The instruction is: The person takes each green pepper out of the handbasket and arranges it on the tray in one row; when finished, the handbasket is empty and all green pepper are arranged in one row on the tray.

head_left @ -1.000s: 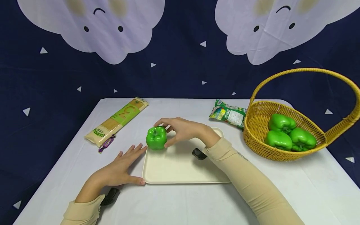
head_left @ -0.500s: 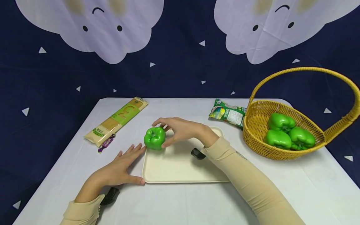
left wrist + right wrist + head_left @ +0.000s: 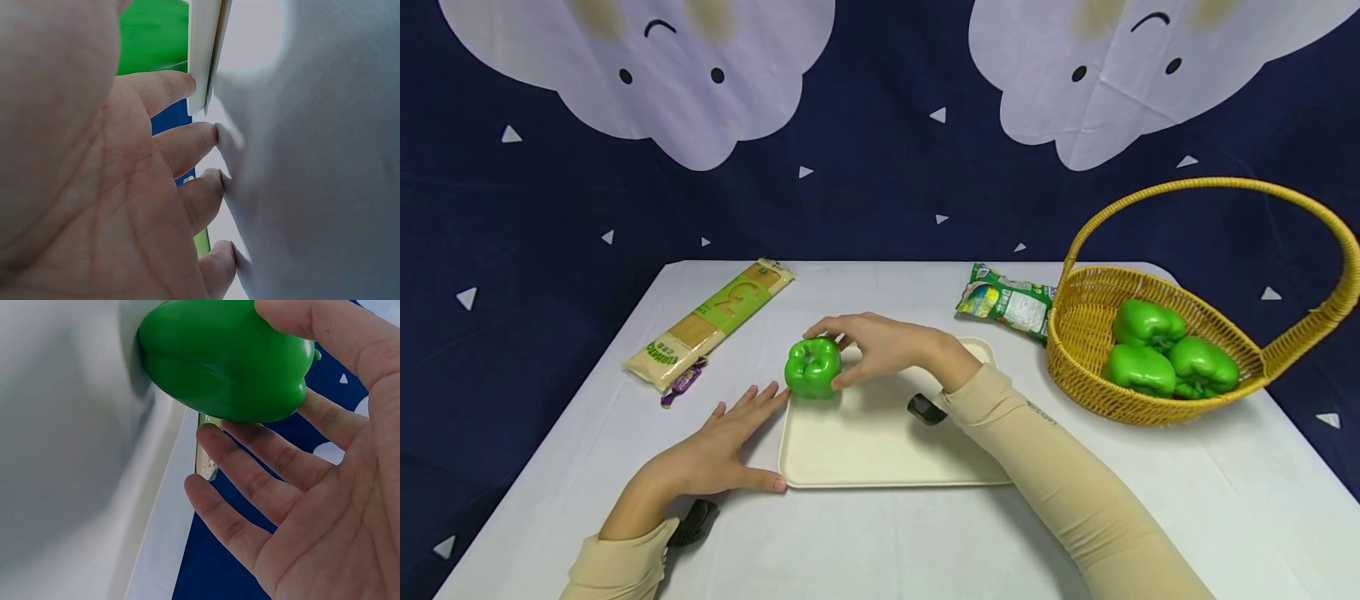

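A glossy green bell pepper [image 3: 812,367] stands at the far left corner of a cream tray [image 3: 880,454]. My right hand [image 3: 883,346] grips it from the right, thumb on the near side and fingers reaching behind. In the right wrist view, the thumb and the nearest fingers touch the bell pepper [image 3: 225,362], while the other fingers extend free of it. My left hand [image 3: 722,450] lies beside the tray's left edge with fingers spread and thumb at the near left corner. One left fingertip touches the tray's rim [image 3: 201,56] in the left wrist view; the others rest on the tablecloth.
A yellow wicker basket [image 3: 1086,396] with a tall handle stands at the right, holding several green bell peppers [image 3: 1141,371]. Beside it lies a green snack packet [image 3: 1007,302]. At the left are a long noodle package [image 3: 711,323] and a purple wrapped candy [image 3: 683,382].
The bell pepper and my right hand have shifted very slightly left and settled. My left hand and the tray stay in place.
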{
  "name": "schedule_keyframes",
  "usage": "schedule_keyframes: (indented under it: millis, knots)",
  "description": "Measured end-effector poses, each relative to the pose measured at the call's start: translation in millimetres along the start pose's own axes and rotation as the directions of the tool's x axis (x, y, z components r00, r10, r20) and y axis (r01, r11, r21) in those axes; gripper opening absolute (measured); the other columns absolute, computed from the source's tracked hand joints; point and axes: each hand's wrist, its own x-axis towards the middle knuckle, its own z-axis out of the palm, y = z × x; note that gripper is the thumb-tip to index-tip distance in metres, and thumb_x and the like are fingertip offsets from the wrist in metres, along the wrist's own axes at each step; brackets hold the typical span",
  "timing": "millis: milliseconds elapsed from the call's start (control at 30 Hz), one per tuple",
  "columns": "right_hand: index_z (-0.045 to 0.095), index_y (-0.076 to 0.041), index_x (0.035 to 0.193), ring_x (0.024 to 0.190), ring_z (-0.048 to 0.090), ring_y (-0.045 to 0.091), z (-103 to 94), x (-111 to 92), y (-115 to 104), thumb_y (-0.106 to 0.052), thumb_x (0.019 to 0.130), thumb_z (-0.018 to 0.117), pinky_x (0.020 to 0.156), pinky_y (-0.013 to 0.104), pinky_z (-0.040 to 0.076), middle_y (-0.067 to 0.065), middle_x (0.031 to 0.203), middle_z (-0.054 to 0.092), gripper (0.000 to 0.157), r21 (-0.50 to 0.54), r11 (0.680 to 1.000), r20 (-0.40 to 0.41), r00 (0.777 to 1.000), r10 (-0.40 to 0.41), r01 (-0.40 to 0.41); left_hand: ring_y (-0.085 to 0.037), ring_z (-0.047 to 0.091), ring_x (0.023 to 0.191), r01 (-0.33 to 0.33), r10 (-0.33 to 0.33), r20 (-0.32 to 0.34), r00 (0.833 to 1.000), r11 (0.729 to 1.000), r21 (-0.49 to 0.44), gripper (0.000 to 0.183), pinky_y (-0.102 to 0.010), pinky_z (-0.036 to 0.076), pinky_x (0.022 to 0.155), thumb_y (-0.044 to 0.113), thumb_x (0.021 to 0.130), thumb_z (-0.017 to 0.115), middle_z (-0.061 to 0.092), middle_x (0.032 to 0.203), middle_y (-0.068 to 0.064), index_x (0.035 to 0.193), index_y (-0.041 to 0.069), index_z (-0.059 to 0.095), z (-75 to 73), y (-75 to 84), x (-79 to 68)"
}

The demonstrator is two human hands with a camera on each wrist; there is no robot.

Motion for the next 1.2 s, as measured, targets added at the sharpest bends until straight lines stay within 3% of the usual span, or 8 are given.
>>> schedule_keyframes:
  millis: [433, 700, 867, 1033, 1200]
  knots:
    - [0.038, -0.015, 0.166, 0.137, 0.064, 0.031, 0.6, -2, -2, -0.026, 0.090, 0.088, 0.122, 0.048, 0.048, 0.011, 0.157, 0.056, 0.092, -0.010, 0.999, -0.003, 1.000, 0.031, -0.031, -0.059, 0.012, 0.162, 0.003, -0.003, 0.006, 1.000, 1.000, -0.007, 0.120, -0.089, 0.005, 0.119, 0.064, 0.078, 0.088, 0.022, 0.178, -0.024, 0.170, 0.013, 0.031, 0.0, 0.6, 0.7]
    - [0.040, -0.020, 0.165, 0.139, 0.062, 0.034, -4.2, -8, -2, -0.031, 0.090, 0.088, 0.121, 0.053, 0.048, 0.009, 0.160, 0.055, 0.090, -0.025, 0.998, -0.010, 0.998, 0.055, -0.055, -0.059, 0.012, 0.162, 0.007, -0.007, 0.004, 1.000, 1.000, -0.004, 0.121, -0.088, 0.005, 0.119, 0.065, 0.077, 0.088, 0.022, 0.178, -0.024, 0.170, 0.014, 0.031, 0.6, -1.0, 0.5]
    - [0.041, -0.020, 0.164, 0.141, 0.061, 0.039, -15.1, -22, -2, -0.033, 0.091, 0.086, 0.121, 0.055, 0.048, 0.008, 0.161, 0.054, 0.087, -0.055, 0.996, -0.037, 0.997, 0.071, -0.072, -0.059, 0.013, 0.162, 0.007, -0.007, 0.001, 1.000, 1.000, 0.002, 0.121, -0.088, 0.006, 0.120, 0.065, 0.076, 0.089, 0.022, 0.178, -0.023, 0.171, 0.015, 0.031, 1.3, -1.3, 1.2]
    - [0.044, -0.020, 0.163, 0.143, 0.059, 0.031, -31.7, -44, -2, -0.036, 0.093, 0.084, 0.119, 0.049, 0.050, 0.002, 0.162, 0.053, 0.082, -0.098, 0.990, -0.072, 0.993, 0.092, -0.099, -0.059, 0.013, 0.162, 0.005, -0.005, -0.002, 1.000, 1.000, 0.005, 0.122, -0.088, 0.006, 0.120, 0.066, 0.076, 0.089, 0.022, 0.178, -0.023, 0.170, 0.016, 0.031, 1.3, -1.1, 1.1]
    - [0.045, -0.025, 0.162, 0.143, 0.058, 0.025, -49.6, -70, -3, -0.040, 0.092, 0.085, 0.115, 0.049, 0.052, -0.002, 0.162, 0.053, 0.081, -0.119, 0.982, -0.116, 0.984, 0.135, -0.148, -0.059, 0.013, 0.162, 0.002, -0.002, -0.004, 1.000, 1.000, 0.001, 0.122, -0.088, 0.006, 0.120, 0.066, 0.076, 0.088, 0.022, 0.178, -0.024, 0.171, 0.016, 0.031, 1.1, -0.9, 0.0]
